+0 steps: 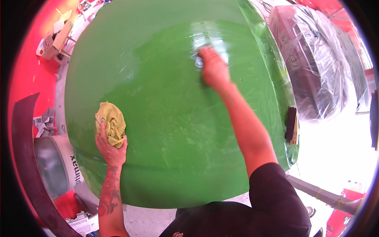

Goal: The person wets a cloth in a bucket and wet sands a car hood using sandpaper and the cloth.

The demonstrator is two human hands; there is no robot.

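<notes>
A broad, curved green panel point(166, 118), like a car's bonnet or roof, fills the middle of the view. On its left part, my left hand point(111, 148) grips a crumpled yellow cloth point(111, 122) and rests it against the surface. My right arm reaches far across the panel. There my right hand point(215, 69) presses on a wet, shiny patch, fingers together and curled down; whatever lies under them is hidden. Wet smears and dull, cloudy marks run over the green surface around both hands.
A dark sanding block point(291, 124) sits on the panel's right edge. Beyond stands a large dark object under clear plastic sheeting point(316, 67). At left are a wooden stand point(58, 41), a long dark curved strip point(25, 150) and a white drum point(65, 158). A grey beam point(323, 195) lies lower right.
</notes>
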